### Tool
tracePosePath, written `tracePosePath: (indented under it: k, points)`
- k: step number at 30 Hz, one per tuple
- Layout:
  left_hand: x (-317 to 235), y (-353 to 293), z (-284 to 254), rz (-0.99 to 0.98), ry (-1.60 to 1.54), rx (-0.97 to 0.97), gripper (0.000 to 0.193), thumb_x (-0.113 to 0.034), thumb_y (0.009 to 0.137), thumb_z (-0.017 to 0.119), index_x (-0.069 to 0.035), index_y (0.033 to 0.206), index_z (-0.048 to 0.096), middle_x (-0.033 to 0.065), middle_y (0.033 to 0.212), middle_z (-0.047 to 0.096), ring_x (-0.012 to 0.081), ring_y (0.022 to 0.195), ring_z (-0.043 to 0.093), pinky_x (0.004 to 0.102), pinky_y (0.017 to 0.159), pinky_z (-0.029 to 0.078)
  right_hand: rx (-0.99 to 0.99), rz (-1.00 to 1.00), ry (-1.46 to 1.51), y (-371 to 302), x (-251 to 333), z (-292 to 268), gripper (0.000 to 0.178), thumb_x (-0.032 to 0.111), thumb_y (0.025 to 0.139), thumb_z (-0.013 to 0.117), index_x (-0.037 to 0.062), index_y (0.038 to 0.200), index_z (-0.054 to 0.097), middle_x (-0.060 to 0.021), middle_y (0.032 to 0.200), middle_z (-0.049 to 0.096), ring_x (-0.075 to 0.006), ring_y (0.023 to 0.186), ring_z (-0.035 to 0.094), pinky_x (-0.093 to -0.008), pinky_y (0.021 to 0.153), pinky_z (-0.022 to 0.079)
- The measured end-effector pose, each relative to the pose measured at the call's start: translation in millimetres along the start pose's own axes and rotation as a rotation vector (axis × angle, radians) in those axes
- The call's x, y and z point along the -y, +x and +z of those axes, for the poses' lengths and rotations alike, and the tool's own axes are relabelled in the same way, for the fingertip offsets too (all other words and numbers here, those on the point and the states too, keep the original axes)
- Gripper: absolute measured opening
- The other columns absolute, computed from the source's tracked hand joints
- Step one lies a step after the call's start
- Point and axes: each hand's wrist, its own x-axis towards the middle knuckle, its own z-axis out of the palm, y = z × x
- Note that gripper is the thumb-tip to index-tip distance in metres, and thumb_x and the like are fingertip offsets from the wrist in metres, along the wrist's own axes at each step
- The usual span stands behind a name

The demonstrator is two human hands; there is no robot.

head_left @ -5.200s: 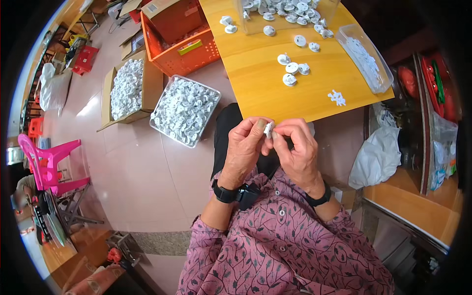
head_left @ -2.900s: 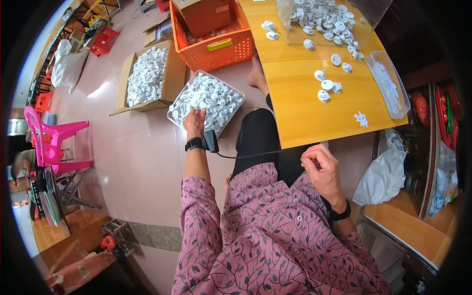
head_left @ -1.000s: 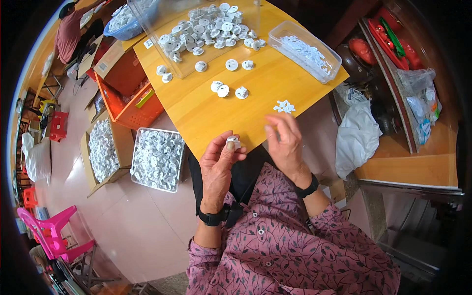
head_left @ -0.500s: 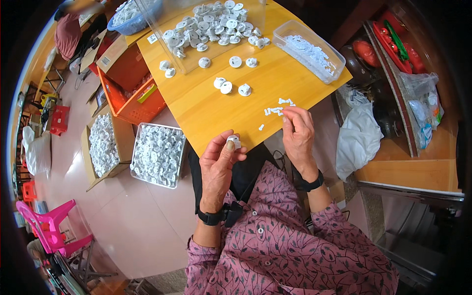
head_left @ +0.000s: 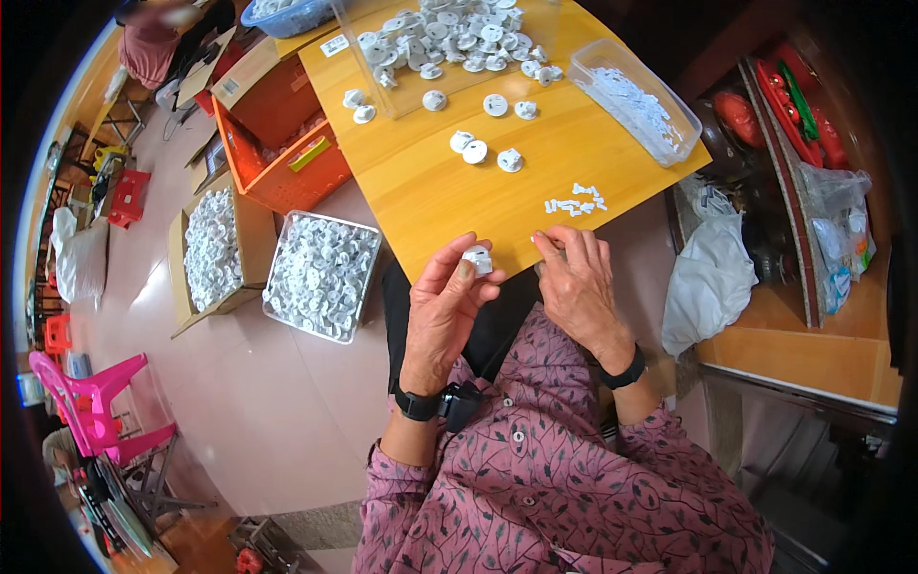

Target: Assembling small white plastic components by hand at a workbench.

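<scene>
My left hand (head_left: 442,311) is closed round a white plastic round part (head_left: 478,258), held between thumb and fingers just off the table's near edge. My right hand (head_left: 580,292) is beside it, thumb and forefinger pinched at the near edge over a small white plastic piece (head_left: 535,237), mostly hidden by the fingertips. Beyond the right hand lies a loose cluster of small white plastic pieces (head_left: 577,205). Several round white parts (head_left: 475,151) like the held one sit farther up the yellow table (head_left: 411,206).
A clear tub (head_left: 684,143) of small white pieces stands at the right, and a heap of round parts (head_left: 459,38) at the back. Left of the table are an orange crate (head_left: 296,177), a filled white basket (head_left: 320,277), a cardboard box (head_left: 251,239) and a pink chair (head_left: 91,402).
My right hand has come left and nearer, from the cluster to the single piece at the near edge, and pinches there. The left hand still holds its part. The whole view has shifted slightly.
</scene>
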Motion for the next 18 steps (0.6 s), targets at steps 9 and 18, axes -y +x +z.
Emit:
tracePosePath:
  k: [9, 18]
  points:
    - [0.9, -4.3, -0.2, 0.043, 0.000, 0.062, 0.035, -0.002, 0.093, 0.061, -0.001, 0.128, 0.054, 0.0157, 0.125, 0.058, 0.0311, 0.106, 0.065, 0.0346, 0.088, 0.059, -0.135, -0.106, -0.041, -6.0, -8.0, 12.1, 0.024, 0.002, 0.077, 0.064, 0.0023, 0.100, 0.068, -0.0079, 0.101, 0.061, -0.0252, 0.094, 0.059, -0.0393, 0.085, 0.044]
    - [3.0, -6.7, -5.6, 0.064, 0.008, 0.109, 0.034, -0.005, 0.090, 0.066, -0.002, 0.123, 0.056, 0.0157, 0.124, 0.060, 0.0272, 0.102, 0.067, 0.0307, 0.084, 0.059, -0.188, -0.033, 0.119, -10.5, -1.2, 14.1, 0.015, -0.003, 0.078, 0.066, 0.0015, 0.093, 0.064, -0.0103, 0.097, 0.062, -0.0279, 0.088, 0.060, -0.0382, 0.076, 0.048]
